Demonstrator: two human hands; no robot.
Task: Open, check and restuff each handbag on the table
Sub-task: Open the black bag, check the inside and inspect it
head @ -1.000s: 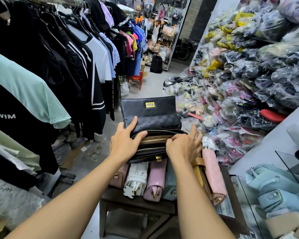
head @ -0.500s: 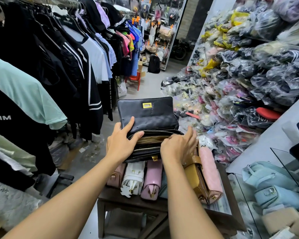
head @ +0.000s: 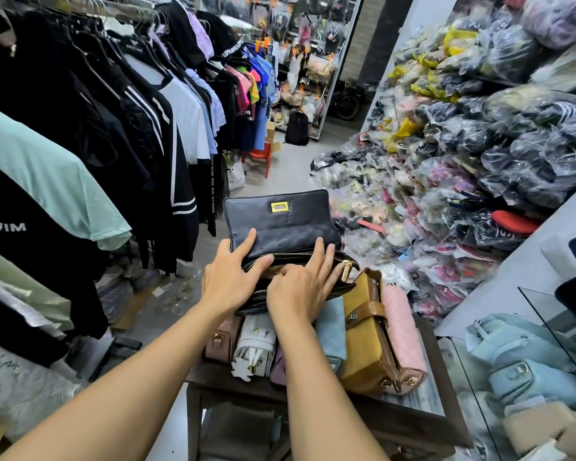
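A black quilted handbag (head: pixel 280 224) sits atop a row of bags, its flap up and the gold clasp showing. My left hand (head: pixel 228 282) holds the bag's left rim, with the fingers on the flap's inner side and the thumb along the zip opening. My right hand (head: pixel 301 287) lies over the opening with fingers stretched flat toward the flap. Its thumb is tucked under and hidden. A gold zip pull (head: pixel 346 270) shows at the right end. Beneath stand a white bag (head: pixel 256 344), a light blue bag (head: pixel 331 327), a mustard bag (head: pixel 363 337) and a pink bag (head: pixel 403 331).
The bags stand on a small dark wooden table (head: pixel 396 417). A rack of hanging clothes (head: pixel 120 128) runs close along the left. A heap of plastic-wrapped goods (head: pixel 463 168) rises on the right. Pale blue bags (head: pixel 529 364) lie behind a glass panel at lower right.
My right hand has slid from the right end of the opening to its middle and spread its fingers flat. The zip pull now shows. My left hand has kept its hold.
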